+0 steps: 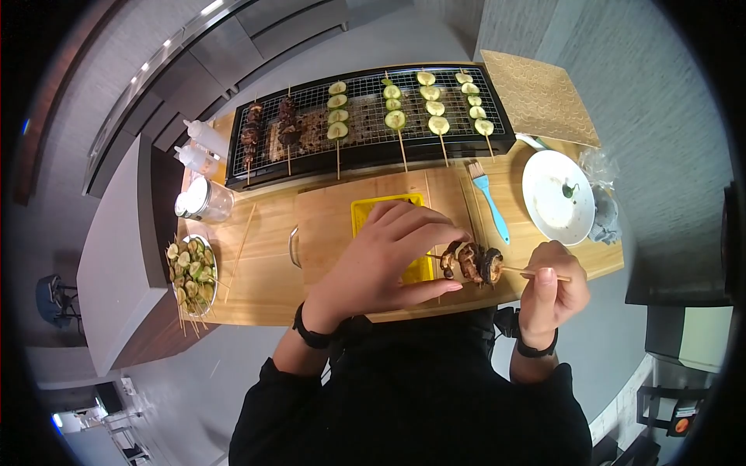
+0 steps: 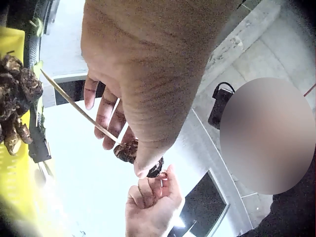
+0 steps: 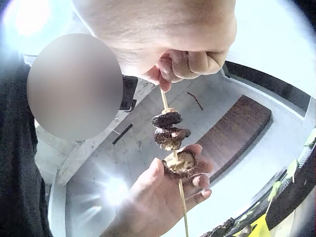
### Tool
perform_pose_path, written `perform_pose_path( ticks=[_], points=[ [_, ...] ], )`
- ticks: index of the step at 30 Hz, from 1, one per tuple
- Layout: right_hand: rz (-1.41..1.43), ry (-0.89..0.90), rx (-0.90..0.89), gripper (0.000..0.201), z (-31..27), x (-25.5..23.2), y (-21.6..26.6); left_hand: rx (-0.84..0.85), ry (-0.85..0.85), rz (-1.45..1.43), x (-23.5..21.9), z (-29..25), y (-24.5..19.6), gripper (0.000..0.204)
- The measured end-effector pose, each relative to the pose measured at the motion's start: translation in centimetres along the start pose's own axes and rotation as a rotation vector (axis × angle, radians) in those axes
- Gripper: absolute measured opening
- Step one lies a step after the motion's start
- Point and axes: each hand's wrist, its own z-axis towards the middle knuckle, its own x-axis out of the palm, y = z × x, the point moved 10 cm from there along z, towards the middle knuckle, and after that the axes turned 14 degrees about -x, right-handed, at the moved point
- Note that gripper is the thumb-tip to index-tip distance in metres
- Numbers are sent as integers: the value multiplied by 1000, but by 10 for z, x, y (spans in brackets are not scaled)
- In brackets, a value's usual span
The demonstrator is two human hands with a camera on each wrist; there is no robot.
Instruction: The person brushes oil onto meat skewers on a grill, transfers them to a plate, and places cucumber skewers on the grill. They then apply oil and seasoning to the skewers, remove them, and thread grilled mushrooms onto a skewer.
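My right hand grips the bare end of a wooden skewer between thumb and curled fingers. Several browned, dark-rimmed mushrooms are threaded along the stick. At its other end, my left hand holds the outermost mushroom, thumb on one side and fingers on the other, while the stick's tip runs out past it. Under the left hand, partly covered by it, stands a yellow basket; more mushrooms lie in it in the left wrist view.
A black grill holds several cucumber and mushroom skewers along the back. To the right are a blue basting brush and a white bowl. A plate of cucumber skewers, a jar and squeeze bottles stand left.
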Motion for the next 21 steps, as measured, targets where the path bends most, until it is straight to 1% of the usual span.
perform_pose_path(
  ticks=[3, 7, 10, 11, 14, 15, 18, 21],
  points=[
    [-11, 6, -19, 20, 0, -2, 0, -11, -10, 12, 0, 0, 1, 53],
    [-25, -65, 13, 20, 0, -14, 0, -52, -2, 13, 1, 0, 8, 49],
    [-26, -124, -19, 20, 1, -27, 1, -51, 25, 11, 0, -1, 9, 49],
    [-33, -137, 4, 22, 1, -30, 3, -66, 32, 25, 1, -1, 11, 49],
    [-16, -264, -10, 25, 3, -53, 3, -113, 49, 57, 3, -5, 23, 49],
    [-56, -257, -1, 27, 6, -56, 5, -130, 52, 61, 3, -6, 28, 49],
    [-24, -332, -3, 27, 7, -73, 5, -158, 56, 118, 4, -11, 41, 49],
    [15, -323, -2, 27, 11, -80, 4, -181, 75, 171, 7, -15, 56, 49]
  ],
)
